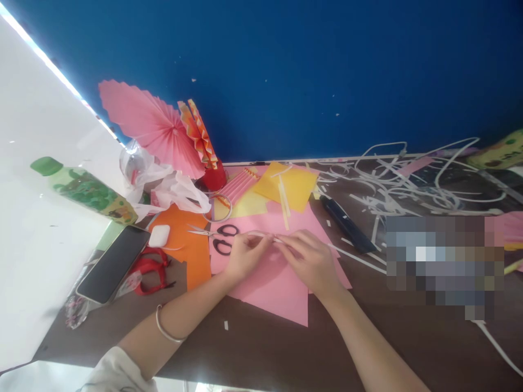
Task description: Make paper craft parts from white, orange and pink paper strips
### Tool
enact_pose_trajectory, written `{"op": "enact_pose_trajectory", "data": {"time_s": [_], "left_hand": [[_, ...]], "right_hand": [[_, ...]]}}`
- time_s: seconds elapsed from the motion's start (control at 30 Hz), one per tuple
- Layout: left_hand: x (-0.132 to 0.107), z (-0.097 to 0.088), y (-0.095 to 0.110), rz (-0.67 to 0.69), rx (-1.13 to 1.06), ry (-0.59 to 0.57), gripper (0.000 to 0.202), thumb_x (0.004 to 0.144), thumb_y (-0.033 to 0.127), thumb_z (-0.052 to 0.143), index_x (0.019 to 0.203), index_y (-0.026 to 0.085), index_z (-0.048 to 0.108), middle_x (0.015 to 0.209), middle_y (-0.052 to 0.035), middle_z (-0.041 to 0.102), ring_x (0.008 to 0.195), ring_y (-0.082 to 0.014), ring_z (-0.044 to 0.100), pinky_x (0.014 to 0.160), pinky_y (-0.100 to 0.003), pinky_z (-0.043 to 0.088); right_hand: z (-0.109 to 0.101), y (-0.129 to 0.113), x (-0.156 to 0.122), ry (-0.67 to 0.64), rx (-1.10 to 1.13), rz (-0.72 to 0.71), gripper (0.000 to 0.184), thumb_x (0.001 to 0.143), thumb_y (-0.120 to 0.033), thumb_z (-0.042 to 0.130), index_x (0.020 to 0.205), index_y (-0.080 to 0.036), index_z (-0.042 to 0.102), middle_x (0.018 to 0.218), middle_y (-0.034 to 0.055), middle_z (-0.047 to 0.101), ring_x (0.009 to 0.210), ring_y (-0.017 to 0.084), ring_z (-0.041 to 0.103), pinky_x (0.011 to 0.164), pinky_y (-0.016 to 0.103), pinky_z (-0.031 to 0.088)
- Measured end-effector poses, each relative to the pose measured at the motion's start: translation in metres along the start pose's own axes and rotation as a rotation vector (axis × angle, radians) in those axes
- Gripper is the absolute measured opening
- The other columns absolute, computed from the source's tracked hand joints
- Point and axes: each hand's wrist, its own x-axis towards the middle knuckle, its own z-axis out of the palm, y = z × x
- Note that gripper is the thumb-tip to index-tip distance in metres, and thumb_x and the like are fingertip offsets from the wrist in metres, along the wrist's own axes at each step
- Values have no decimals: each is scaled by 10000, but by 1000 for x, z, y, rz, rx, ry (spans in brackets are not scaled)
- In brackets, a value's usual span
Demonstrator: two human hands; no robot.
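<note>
Both hands meet over pink paper sheets (278, 296) on the dark table. My left hand (247, 253) pinches a thin white strip (279, 240) between thumb and fingers. Close beside it, my right hand (304, 256) is closed on the same strip, which also seems to run out to the right past the hand. What the strip is made of I cannot make out. Scissors (216, 234) with black handles lie just left of my left hand, blades pointing left across orange paper (196, 267).
At left lie a phone (113, 265), a white earphone case (159, 236), a red strap (153, 275) and a green-capped bottle (90, 188). A pleated pink fan (155, 122) stands behind. Yellow paper (292, 188), a black cutter (347, 226) and tangled white strips (408, 188) lie beyond and right.
</note>
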Motion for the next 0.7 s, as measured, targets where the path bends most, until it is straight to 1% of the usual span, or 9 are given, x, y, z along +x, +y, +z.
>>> {"op": "enact_pose_trajectory", "data": {"time_s": [0.17,0.23,0.33,0.43,0.7], "left_hand": [[-1,0,0,-37,-55,-58,228,758,348,624,754,130,690,750,-69,689,715,-165,629,667,-253,481],[-1,0,0,-33,-51,-39,211,750,333,635,733,128,683,740,-69,682,712,-160,623,667,-252,481],[0,1,-1,16,-20,-5,207,763,315,620,688,129,673,738,-68,671,714,-150,612,681,-251,477],[1,1,-1,48,-19,-14,211,782,314,597,692,137,669,740,-61,665,722,-147,608,692,-254,474],[1,0,1,37,11,-8,232,789,332,584,683,138,657,730,-55,647,706,-141,596,678,-250,463]], "right_hand": [[1,1,-2,-11,5,-10,112,837,-172,529,847,-189,639,736,50,638,690,161,573,622,295,481],[1,1,-2,-16,-7,-20,107,835,-172,532,838,-184,637,733,52,640,691,162,575,624,295,485],[0,2,-2,-20,-28,-11,97,832,-189,540,848,-180,636,755,60,654,712,169,591,640,298,496],[0,3,-2,-14,-30,8,101,829,-196,546,882,-183,631,790,62,670,743,178,608,663,305,506],[-2,5,-3,-50,-32,-35,96,832,-182,545,871,-177,633,812,65,689,751,180,623,681,310,512]]}}
